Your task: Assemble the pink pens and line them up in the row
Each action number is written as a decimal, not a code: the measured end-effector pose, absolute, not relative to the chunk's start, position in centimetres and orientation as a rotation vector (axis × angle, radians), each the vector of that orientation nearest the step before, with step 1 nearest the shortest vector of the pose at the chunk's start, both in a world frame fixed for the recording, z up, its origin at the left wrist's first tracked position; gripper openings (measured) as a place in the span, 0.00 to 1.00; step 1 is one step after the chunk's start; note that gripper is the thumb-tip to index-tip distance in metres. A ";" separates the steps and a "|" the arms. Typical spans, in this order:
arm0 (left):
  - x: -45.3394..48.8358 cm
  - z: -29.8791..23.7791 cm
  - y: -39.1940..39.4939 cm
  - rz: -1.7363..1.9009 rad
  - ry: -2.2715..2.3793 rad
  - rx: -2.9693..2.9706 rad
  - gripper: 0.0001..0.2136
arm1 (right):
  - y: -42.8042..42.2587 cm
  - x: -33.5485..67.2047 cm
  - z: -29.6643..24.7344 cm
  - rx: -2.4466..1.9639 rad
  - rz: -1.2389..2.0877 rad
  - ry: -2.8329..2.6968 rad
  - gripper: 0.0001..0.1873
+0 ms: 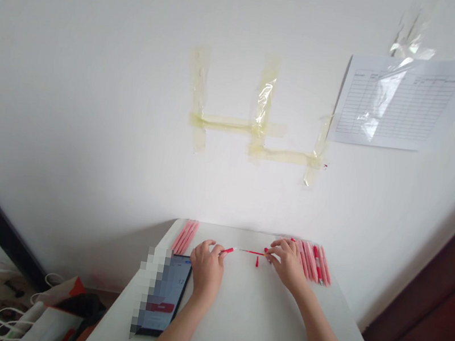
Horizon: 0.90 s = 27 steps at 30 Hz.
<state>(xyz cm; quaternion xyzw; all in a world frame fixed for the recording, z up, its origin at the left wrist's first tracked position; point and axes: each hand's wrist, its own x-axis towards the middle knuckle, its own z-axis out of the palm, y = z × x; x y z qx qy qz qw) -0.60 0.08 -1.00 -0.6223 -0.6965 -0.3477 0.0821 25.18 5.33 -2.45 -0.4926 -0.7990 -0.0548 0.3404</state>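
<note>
My left hand (207, 268) pinches a short red pen barrel (228, 250) that points to the right. Across from it, my right hand (286, 260) grips the right end of a thin red pen refill (255, 253) between thumb and fingertips. The refill's pale tip faces the barrel, with a small gap between them. Just below the refill is a small red cone-shaped pen piece (257, 261) on the white table (250, 324). Another red bit (265, 250) shows beside my right fingertips, partly hidden.
Several pink pens (308, 261) lie in a row at the back right, with red pens among them. More pink pens (185, 236) lie at the back left. A tablet (166, 299) rests by my left forearm. Behind the table stands a white wall (115, 89) with a taped paper sheet (393, 104).
</note>
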 end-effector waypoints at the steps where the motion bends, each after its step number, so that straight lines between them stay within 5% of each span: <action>1: -0.6 -1.0 0.1 -1.029 -2.082 -1.849 0.09 | 5.4 25.2 -2.5 -1.286 -0.147 -2.077 0.08; 27: 0.2 -0.8 -0.4 -0.767 -2.131 -1.838 0.10 | 5.2 25.1 -2.3 -1.306 -0.105 -2.079 0.10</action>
